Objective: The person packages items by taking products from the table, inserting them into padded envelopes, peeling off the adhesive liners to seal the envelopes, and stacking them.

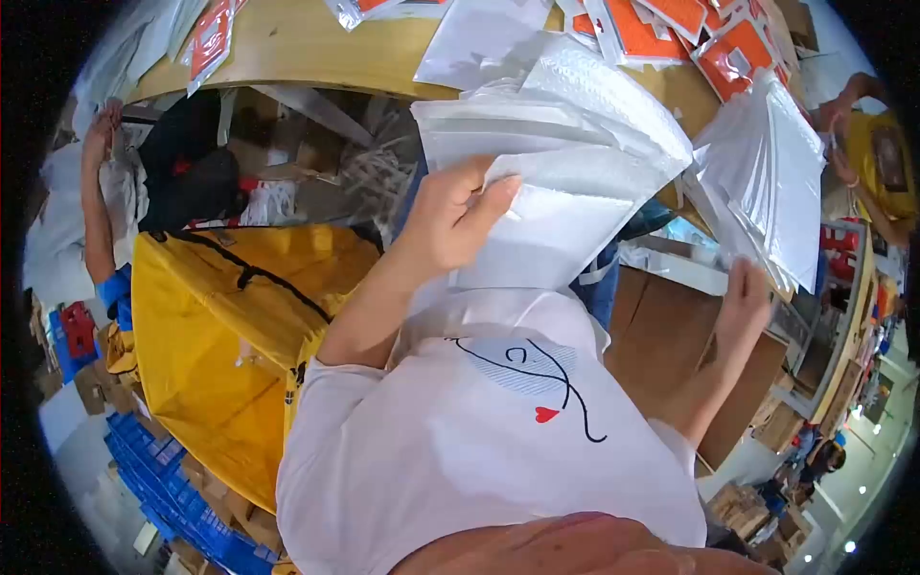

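Observation:
A stack of white padded envelopes (565,177) is held against my front, its upper end fanned out over the table's edge. My left hand (465,211) is closed on the stack's near left side, thumb on top. At the right, my right hand (746,299) has its fingers bent together at the lower end of a second stack of white padded envelopes (762,182). That stack hangs fanned beside the table. Several orange-and-white packets (652,29) lie on the wooden table (335,53) above both stacks.
A large yellow bag (211,335) stands open at the left. Cardboard (661,331) is below the right stack. Another person's arm (96,201) is at the far left, and a person in yellow (877,158) is at the far right. Blue crates (177,489) sit lower left.

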The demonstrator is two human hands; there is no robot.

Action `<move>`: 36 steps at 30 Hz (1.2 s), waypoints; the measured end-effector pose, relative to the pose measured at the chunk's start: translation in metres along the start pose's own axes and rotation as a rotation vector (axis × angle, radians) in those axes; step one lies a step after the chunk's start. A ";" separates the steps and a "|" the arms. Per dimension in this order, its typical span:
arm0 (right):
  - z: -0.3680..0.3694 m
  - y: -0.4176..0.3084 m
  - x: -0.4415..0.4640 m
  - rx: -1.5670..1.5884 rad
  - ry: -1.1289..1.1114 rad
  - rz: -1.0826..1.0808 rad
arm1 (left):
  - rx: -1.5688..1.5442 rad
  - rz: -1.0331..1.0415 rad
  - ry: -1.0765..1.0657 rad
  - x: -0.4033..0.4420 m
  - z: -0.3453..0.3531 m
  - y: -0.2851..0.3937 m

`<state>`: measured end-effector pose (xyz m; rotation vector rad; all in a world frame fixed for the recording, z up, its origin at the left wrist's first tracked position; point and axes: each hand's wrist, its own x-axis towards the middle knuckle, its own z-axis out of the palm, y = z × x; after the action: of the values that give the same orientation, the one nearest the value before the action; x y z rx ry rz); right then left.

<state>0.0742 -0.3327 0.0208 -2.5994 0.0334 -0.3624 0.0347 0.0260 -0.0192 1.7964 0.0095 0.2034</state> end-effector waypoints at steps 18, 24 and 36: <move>0.104 -0.045 -0.006 1.212 -0.569 -0.093 | 0.087 0.251 -0.273 -0.003 -0.030 -0.010; 0.091 -0.038 -0.008 1.198 -0.522 0.293 | -0.123 0.157 -0.455 0.000 -0.045 -0.002; 0.086 -0.045 -0.019 0.999 -0.303 0.023 | -0.085 -0.080 -0.226 -0.015 -0.018 0.008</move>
<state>0.0764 -0.2503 -0.0335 -1.6320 -0.1787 0.0441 0.0170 0.0398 -0.0100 1.7216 -0.0874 -0.0565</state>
